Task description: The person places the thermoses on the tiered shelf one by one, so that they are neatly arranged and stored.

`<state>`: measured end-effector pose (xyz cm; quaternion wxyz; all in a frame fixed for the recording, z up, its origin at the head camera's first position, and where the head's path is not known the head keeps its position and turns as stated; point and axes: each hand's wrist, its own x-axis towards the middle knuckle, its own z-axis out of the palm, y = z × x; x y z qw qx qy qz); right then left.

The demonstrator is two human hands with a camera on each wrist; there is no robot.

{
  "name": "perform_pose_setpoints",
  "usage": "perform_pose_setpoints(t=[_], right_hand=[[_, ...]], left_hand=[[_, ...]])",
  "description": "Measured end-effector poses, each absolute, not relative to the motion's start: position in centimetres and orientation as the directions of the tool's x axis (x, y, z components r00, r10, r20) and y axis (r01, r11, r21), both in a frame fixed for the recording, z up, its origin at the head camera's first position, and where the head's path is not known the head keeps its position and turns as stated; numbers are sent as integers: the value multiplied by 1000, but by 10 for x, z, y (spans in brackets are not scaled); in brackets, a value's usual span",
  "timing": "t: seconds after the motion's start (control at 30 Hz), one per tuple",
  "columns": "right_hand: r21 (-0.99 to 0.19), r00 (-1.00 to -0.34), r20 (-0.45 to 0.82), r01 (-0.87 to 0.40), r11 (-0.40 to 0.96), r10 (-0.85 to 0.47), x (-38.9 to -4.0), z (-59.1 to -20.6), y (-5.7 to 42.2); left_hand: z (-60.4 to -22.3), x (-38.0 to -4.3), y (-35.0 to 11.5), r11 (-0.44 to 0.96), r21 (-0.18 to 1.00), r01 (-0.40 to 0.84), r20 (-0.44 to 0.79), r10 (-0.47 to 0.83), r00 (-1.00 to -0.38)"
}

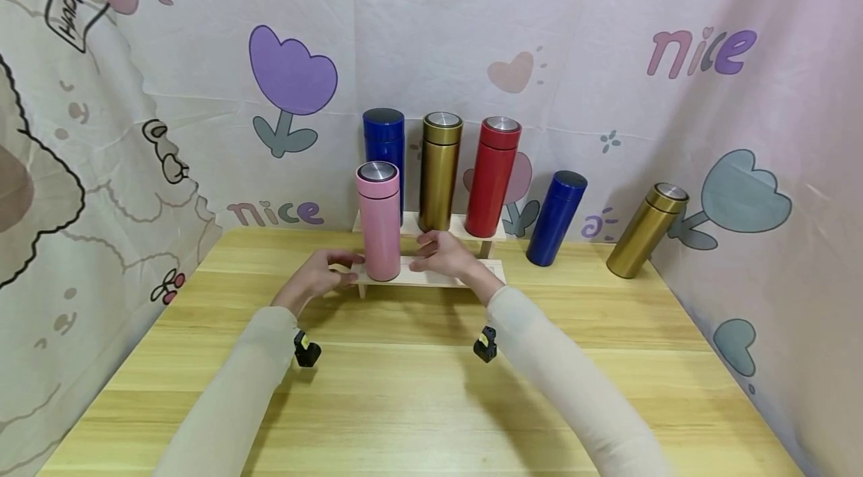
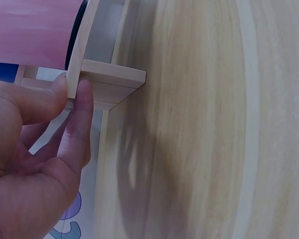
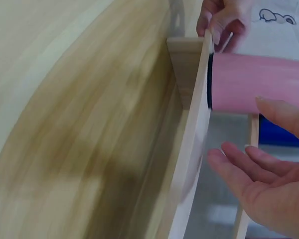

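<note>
A pink thermos bottle stands upright at the left end of the lower shelf of a two-step wooden rack. My left hand pinches the left end of that lower shelf between thumb and fingers, as the left wrist view shows. Just right of the pink bottle, my right hand hovers over the shelf with its fingers apart, holding nothing. On the upper shelf stand a blue bottle, a gold bottle and a red bottle. The pink bottle partly hides the blue one.
Right of the rack, a second blue bottle and a second gold bottle stand on the wooden table. A printed curtain hangs behind and along both sides of the table.
</note>
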<state>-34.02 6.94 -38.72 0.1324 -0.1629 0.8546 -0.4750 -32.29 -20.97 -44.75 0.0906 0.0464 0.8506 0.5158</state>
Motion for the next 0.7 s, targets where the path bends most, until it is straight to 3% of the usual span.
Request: perform_pose_setpoints(t=[0.47, 0.7], right_hand=[[-799, -872, -65, -246, 549, -485, -346, -369, 132], [-800, -854, -128, -211, 561, -504, -346, -364, 162]], left_hand=[[-446, -322, -211, 498, 866, -35, -132, 162, -978], [-444, -321, -210, 493, 869, -42, -136, 157, -978]])
